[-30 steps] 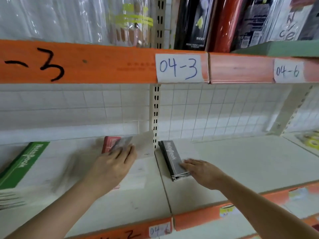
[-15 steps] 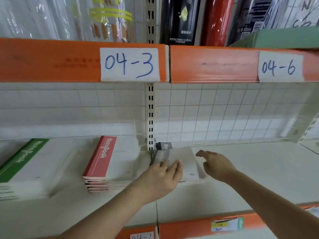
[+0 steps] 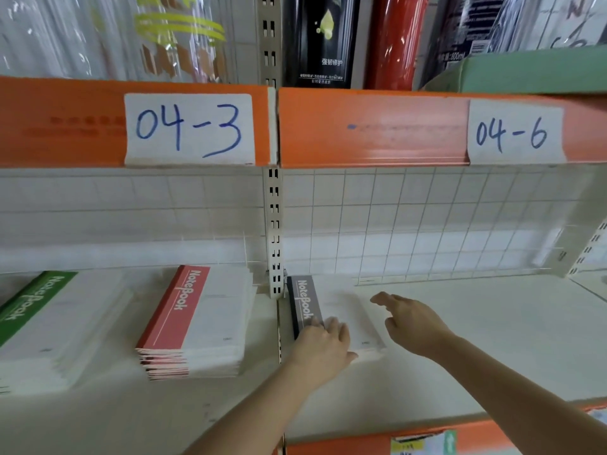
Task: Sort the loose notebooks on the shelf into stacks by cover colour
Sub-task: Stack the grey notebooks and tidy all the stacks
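Observation:
Three stacks of notebooks lie on the white shelf [image 3: 460, 339]. A green-spined stack [image 3: 39, 323] is at the far left, a red-spined stack [image 3: 197, 320] stands beside it, and a grey-spined stack [image 3: 331, 310] lies just right of the shelf upright. My left hand [image 3: 323, 346] rests flat on the near end of the grey stack, fingers on its top cover. My right hand [image 3: 410, 320] hovers at the stack's right edge with its fingers loosely spread, holding nothing.
An orange shelf rail [image 3: 361, 126] above carries paper labels 04-3 [image 3: 189, 129] and 04-6 [image 3: 514, 133]. A perforated metal upright [image 3: 273, 231] divides the two shelf bays. A wire grid [image 3: 427, 224] backs the right bay. Packaged goods fill the upper shelf.
My left hand carried a grey notebook from over the red stack rightward and laid it on the grey stack. My right hand lifted off that stack and shifted to its right side.

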Motion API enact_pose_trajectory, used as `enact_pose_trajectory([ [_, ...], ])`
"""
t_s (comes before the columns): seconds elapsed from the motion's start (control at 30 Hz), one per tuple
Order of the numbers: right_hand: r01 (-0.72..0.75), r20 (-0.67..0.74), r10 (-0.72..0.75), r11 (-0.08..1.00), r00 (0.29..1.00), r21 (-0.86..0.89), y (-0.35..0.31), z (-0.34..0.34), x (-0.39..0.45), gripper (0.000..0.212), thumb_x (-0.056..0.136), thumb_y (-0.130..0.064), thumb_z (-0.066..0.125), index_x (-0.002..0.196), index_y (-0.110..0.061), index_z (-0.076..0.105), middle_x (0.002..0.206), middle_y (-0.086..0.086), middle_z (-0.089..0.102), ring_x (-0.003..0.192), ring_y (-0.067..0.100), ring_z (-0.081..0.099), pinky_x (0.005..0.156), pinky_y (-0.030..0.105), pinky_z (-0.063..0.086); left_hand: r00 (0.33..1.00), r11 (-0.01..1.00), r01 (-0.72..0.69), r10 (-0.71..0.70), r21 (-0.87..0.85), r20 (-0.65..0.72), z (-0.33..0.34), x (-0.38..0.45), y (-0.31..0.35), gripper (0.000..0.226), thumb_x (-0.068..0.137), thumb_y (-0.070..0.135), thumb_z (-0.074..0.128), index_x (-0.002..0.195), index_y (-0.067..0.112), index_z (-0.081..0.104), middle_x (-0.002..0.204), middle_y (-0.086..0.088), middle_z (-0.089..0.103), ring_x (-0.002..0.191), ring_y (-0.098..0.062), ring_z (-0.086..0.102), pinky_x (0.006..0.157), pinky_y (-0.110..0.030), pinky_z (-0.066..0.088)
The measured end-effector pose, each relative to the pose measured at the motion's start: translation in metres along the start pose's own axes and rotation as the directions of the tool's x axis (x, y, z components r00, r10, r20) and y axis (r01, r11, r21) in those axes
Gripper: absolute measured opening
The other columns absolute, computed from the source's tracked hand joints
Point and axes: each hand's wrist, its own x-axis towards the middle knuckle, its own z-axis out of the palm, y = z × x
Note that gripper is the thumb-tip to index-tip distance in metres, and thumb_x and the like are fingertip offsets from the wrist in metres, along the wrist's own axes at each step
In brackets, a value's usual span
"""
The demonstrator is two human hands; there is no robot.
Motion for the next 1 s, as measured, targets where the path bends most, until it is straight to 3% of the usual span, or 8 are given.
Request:
enact_pose_trajectory([
  [0.1,0.013,0.011,-0.013,1.000,1.000,0.000,-0.003,0.002,0.002,0.051,0.088,-0.011,0.040,0.137,-0.027,0.040,0.132,-0.004,0.056,0.111,0.021,0.058,0.088,0.034,0.048,0.999,0.999,-0.033,0.034,0.024,-0.027,-0.001,0.000,-0.003,0.066,0.087,0.054,0.021,0.109,0.018,0.073,0.094,-0.003,0.071,0.062,-0.031,0.066,0.045,-0.026,0.045],
  [0.33,0.051,0.024,-0.051,0.999,0.998,-0.007,-0.019,0.001,0.006,0.053,0.087,-0.012,0.040,0.138,-0.028,0.039,0.129,-0.004,0.057,0.109,0.023,0.058,0.085,0.033,0.048,0.999,1.000,-0.024,0.024,-0.006,-0.040,-0.007,-0.002,0.001,0.057,0.079,0.068,0.050,0.107,0.024,0.074,0.097,0.004,0.072,0.070,-0.031,0.069,0.047,-0.026,0.046],
  [0.43,0.061,0.026,-0.061,0.998,0.998,-0.008,-0.023,-0.002,0.005,0.053,0.087,-0.011,0.040,0.138,-0.028,0.038,0.130,-0.003,0.056,0.110,0.024,0.058,0.083,0.032,0.048,1.000,0.998,-0.012,0.013,-0.068,0.024,-0.015,-0.003,0.004,0.065,0.100,0.055,0.030,0.145,0.009,0.039,0.140,-0.012,0.050,0.109,-0.050,0.055,0.072,-0.038,0.049],
  [0.53,0.070,0.019,-0.070,0.998,0.997,-0.010,-0.026,-0.004,0.003,0.053,0.087,-0.011,0.040,0.138,-0.028,0.038,0.131,-0.003,0.056,0.110,0.023,0.059,0.084,0.032,0.049,1.000,0.993,0.005,-0.001,-0.120,0.030,-0.026,-0.011,0.003,0.065,0.105,0.046,0.024,0.150,0.000,0.019,0.152,-0.022,0.029,0.124,-0.050,0.042,0.085,-0.043,0.044],
  [0.6,0.078,0.016,-0.078,0.997,0.997,-0.009,-0.030,-0.005,0.004,0.053,0.087,-0.012,0.040,0.137,-0.028,0.039,0.130,-0.003,0.056,0.109,0.023,0.059,0.084,0.034,0.049,0.998,0.999,-0.006,0.003,-0.047,-0.066,-0.022,-0.022,-0.007,0.059,0.100,0.049,0.035,0.137,0.004,0.048,0.131,-0.020,0.053,0.103,-0.038,0.060,0.065,-0.034,0.041],
  [0.67,0.097,0.013,-0.097,0.995,0.995,-0.014,-0.036,-0.005,0.006,0.052,0.088,-0.012,0.040,0.137,-0.027,0.038,0.129,-0.002,0.057,0.107,0.023,0.060,0.084,0.035,0.050,0.991,0.997,-0.074,0.070,-0.032,-0.115,-0.018,-0.035,-0.021,0.042,0.084,0.055,0.057,0.088,0.017,0.074,0.080,-0.005,0.069,0.061,-0.019,0.063,0.049,-0.025,0.026],
  [0.73,0.124,0.008,-0.124,0.992,0.992,-0.032,-0.044,-0.005,0.007,0.052,0.089,-0.012,0.041,0.138,-0.026,0.038,0.129,-0.001,0.057,0.105,0.023,0.060,0.081,0.032,0.049,0.984,0.997,-0.053,0.041,-0.063,-0.174,-0.022,-0.044,-0.042,0.037,0.074,0.052,0.064,0.053,0.022,0.063,0.049,0.005,0.055,0.039,-0.012,0.050,0.046,-0.021,0.018],
  [1.0,0.262,-0.049,-0.265,0.963,0.963,-0.060,-0.079,-0.002,0.013,0.054,0.090,-0.025,0.053,0.142,-0.024,0.039,0.147,-0.005,0.041,0.135,0.015,0.037,0.107,0.027,0.033,0.951,0.975,0.016,-0.083,-0.220,-0.298,-0.050,-0.099,-0.112,0.040,0.095,0.034,0.035,0.073,0.015,0.063,0.066,-0.001,0.061,0.058,-0.020,0.059,0.055,-0.026,0.035],
])
